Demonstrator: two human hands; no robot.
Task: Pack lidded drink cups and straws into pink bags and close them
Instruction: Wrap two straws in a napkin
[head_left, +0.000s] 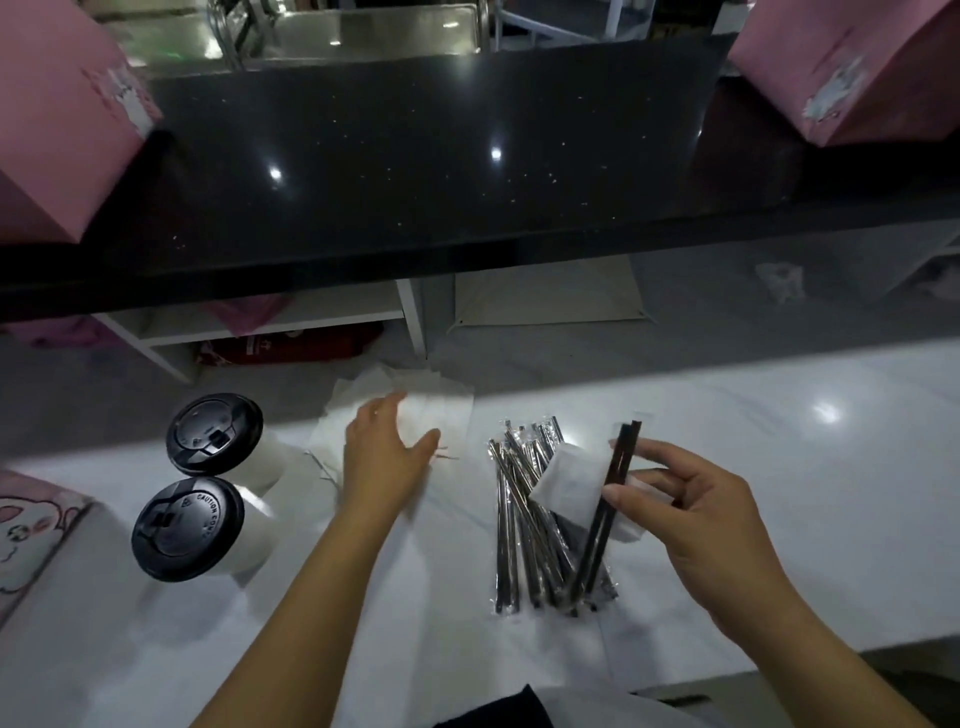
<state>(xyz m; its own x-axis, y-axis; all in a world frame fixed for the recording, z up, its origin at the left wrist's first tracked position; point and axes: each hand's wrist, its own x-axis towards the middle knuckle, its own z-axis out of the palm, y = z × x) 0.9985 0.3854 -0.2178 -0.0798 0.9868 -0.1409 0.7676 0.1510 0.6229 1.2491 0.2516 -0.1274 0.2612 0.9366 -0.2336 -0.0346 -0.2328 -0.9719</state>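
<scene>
Two white cups with black lids, one (214, 434) behind the other (187, 529), stand at the left of the white counter. My left hand (387, 457) reaches with fingers spread over a stack of white napkins (436, 410), touching its front edge. My right hand (691, 525) pinches two wrapped black straws (610, 499) together with a folded white napkin (569, 483), held above a pile of several wrapped straws (530, 525) lying on the counter. A pink bag (31, 530) with a cartoon print pokes in at the left edge.
A raised black counter (415, 166) runs across behind the work surface, with a pink bag at its left end (57, 119) and another at its right end (852, 67). Shelves with a red packet (291, 345) sit beneath it.
</scene>
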